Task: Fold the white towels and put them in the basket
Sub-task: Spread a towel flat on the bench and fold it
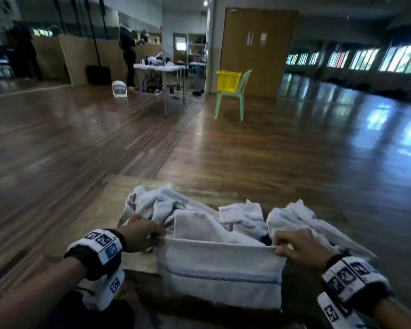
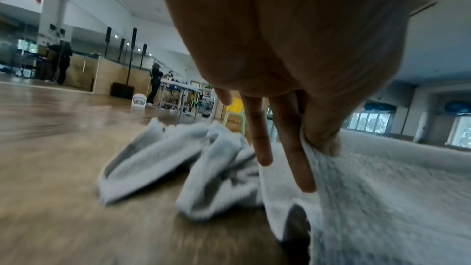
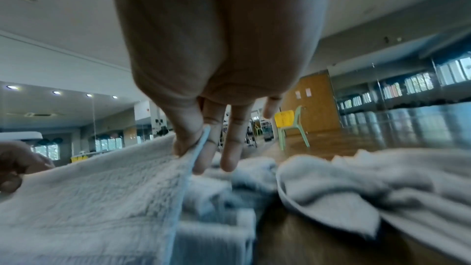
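Note:
A white towel (image 1: pixel 220 271) with a thin blue stripe hangs stretched between my two hands over the near edge of a wooden table (image 1: pixel 100 210). My left hand (image 1: pixel 150 236) pinches its top left corner between thumb and fingers (image 2: pixel 295 148). At the top right corner my right hand (image 1: pixel 282 248) pinches the towel (image 3: pixel 102 198) the same way. Behind it a heap of crumpled white towels (image 1: pixel 190 214) lies on the table, with another loose towel (image 1: pixel 301 219) at the right. The yellow basket (image 1: pixel 228 81) stands far off on a green chair (image 1: pixel 235 96).
A wide wooden floor (image 1: pixel 259 148) separates the table from the chair and the brown double door (image 1: pixel 259 51). At the back left a person (image 1: pixel 128 55) stands by a white folding table (image 1: pixel 159 67). Windows line the right wall.

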